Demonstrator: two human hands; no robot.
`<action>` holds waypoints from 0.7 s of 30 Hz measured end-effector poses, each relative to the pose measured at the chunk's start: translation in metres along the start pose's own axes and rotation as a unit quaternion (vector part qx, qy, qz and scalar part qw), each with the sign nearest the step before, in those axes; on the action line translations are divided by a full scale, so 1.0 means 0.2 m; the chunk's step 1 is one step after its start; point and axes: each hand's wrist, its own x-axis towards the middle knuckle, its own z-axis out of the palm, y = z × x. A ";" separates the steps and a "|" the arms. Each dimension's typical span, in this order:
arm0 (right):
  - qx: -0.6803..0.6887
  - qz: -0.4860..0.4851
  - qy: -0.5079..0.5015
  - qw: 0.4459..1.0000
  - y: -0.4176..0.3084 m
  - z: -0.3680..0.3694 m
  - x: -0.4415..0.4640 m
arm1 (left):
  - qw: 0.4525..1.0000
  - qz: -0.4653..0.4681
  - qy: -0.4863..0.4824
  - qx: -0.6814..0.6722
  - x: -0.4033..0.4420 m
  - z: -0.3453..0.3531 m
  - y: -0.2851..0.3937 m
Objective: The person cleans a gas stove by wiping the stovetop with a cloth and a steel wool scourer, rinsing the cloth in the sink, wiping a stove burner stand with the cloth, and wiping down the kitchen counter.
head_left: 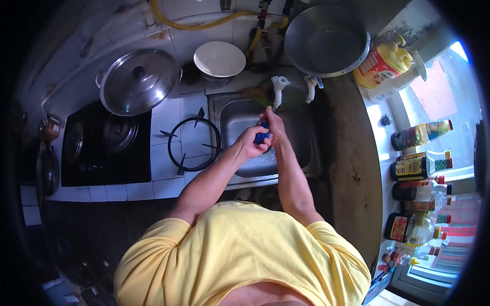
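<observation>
Both my hands are together over the metal sink [232,122], just below the white tap [278,91]. My left hand [250,143] has its fingers wrapped round a small blue object [262,134], which may be a cloth or sponge. My right hand [275,126] presses against the same blue object from the other side. Splashing water shows in the basin beneath my hands. Something green and blurred lies behind the tap.
A black pot stand ring [171,148] lies left of the sink, beside a black cooktop [107,163]. Behind are a lidded pan [139,81], a white bowl [219,58] and a large basin [326,41]. Several bottles line the right ledge.
</observation>
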 end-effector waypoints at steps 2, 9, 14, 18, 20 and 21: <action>-0.451 -0.123 0.034 0.883 -0.15 0.04 -0.07 | 0.996 0.014 0.049 0.078 0.05 -0.09 0.01; -0.597 -0.292 0.268 0.697 -0.54 -0.03 -0.02 | 0.988 0.031 0.117 0.093 0.07 -0.22 0.11; -0.584 -0.166 0.179 0.774 -0.67 0.06 -0.17 | 0.989 0.048 0.104 0.089 0.00 -0.23 0.11; 0.021 -0.075 0.078 0.994 -0.41 -0.06 -0.25 | 0.995 0.095 0.000 -0.005 -0.06 -0.18 0.09; 0.017 0.005 -0.016 1.000 -0.17 -0.03 -0.27 | 0.995 0.060 -0.061 -0.044 -0.10 -0.08 0.04; 0.137 0.017 -0.163 0.977 -0.06 -0.06 -0.24 | 0.989 0.032 -0.118 -0.085 -0.12 -0.05 0.02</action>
